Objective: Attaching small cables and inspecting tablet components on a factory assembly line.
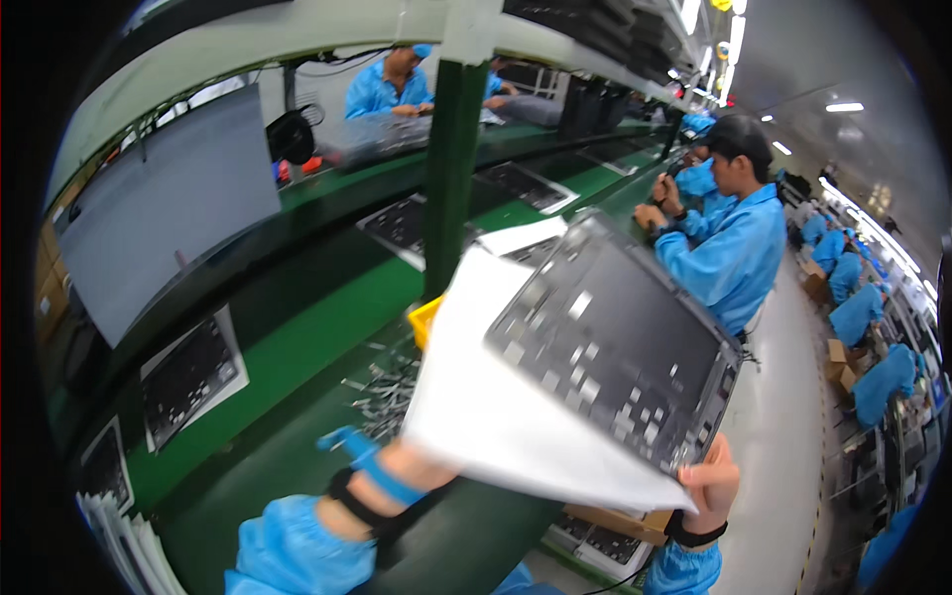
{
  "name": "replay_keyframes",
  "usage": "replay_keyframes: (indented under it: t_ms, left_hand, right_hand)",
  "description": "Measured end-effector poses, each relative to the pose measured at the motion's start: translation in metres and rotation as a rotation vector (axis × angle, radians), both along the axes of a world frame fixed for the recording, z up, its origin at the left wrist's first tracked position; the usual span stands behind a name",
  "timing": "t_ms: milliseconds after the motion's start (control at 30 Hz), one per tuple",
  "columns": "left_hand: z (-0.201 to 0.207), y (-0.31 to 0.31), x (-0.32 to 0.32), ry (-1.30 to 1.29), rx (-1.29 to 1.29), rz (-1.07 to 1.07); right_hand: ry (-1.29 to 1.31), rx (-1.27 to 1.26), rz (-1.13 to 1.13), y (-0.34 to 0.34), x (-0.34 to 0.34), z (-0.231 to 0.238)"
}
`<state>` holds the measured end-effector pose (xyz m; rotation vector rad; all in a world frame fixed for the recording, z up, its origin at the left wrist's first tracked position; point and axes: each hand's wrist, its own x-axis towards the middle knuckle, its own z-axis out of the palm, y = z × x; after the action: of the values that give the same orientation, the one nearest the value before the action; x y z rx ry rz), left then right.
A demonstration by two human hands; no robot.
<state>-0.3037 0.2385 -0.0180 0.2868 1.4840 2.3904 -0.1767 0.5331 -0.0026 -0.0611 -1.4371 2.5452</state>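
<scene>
A flat black laptop casing panel (625, 327), with many small pale and silvery patches on its face, is held up tilted in front of me. Against it lies a large white sheet (496, 397), spreading out from the panel's left and lower sides. My right hand (709, 481) is closed on the panel's lower right corner, thumb on top. At the sheet's lower left edge is my left hand (426, 466), blurred, its fingers hidden behind the sheet. A blue strap (382, 476) and a black band circle my left wrist; another black band (696, 534) is on my right.
Loose metallic strips (385, 397) lie on the green bench beside a yellow bin (424, 322). A green post (456, 169) stands just behind. Similar panels on white sheets (193, 377) line the green belt. A person in blue (724, 228) works close at right.
</scene>
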Motion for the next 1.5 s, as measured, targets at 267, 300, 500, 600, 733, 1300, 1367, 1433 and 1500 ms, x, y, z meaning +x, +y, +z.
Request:
replay_keyframes:
  t_ms: [267, 300, 500, 600, 733, 1300, 1367, 1433, 1500]
  left_hand:
    - [-0.013, -0.198, 0.164, -0.274, -0.143, 0.445]
    - [-0.015, -0.201, 0.179, -0.227, -0.317, 0.500]
    - [-0.027, -0.245, 0.238, -0.490, -0.306, 0.731]
    - [-0.044, -0.265, 0.252, -0.379, -0.278, 0.813]
    - [-0.060, -0.276, 0.242, -0.418, -0.298, 0.733]
    - [-0.073, -0.233, 0.203, -0.153, -0.795, 0.861]
    - [-0.071, -0.235, 0.204, -0.095, -0.955, 0.874]
    - [-0.067, -0.233, 0.202, 0.576, -1.412, 0.953]
    - [-0.060, -0.223, 0.207, 0.465, -1.340, 0.997]
  right_hand:
    - [-0.475, 0.035, 0.939, -0.086, -0.002, -0.061]
    - [-0.475, 0.079, 1.077, -0.104, -0.008, -0.064]
    - [-0.473, 0.205, 0.971, -0.219, 0.038, -0.060]
    - [-0.257, 0.068, 1.492, -0.212, -0.004, -0.096]
    - [-0.462, 0.079, 1.393, -0.216, -0.012, -0.073]
    - [0.256, 1.451, -0.045, -0.140, -0.139, -0.087]
    - [0.244, 1.495, -0.174, -0.130, -0.121, -0.073]
    - [0.346, 1.534, -0.316, -0.118, -0.106, -0.056]
    - [0.318, 1.503, -0.367, -0.112, -0.092, -0.036]
